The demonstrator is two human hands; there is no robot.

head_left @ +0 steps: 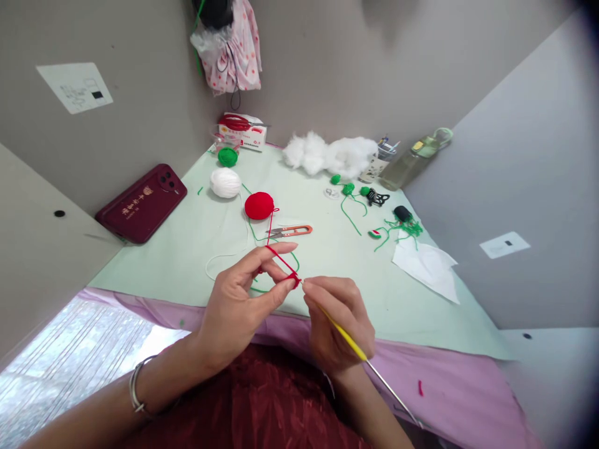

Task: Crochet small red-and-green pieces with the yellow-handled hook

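Note:
Between thumb and fingers, my left hand pinches a small piece of red crochet. Red yarn crosses my raised index finger and leads back to the red yarn ball. My right hand grips a crochet hook with a yellow handle and a metal shaft pointing down right. The hook's working tip meets the red piece, though my fingers and the yarn partly hide it. Just beyond my left hand lie thread snips with orange handles.
White and green yarn balls sit at the back left, near a dark red phone. White stuffing, a water bottle and a pen cup stand at the back. Small green crochet pieces and white paper lie right.

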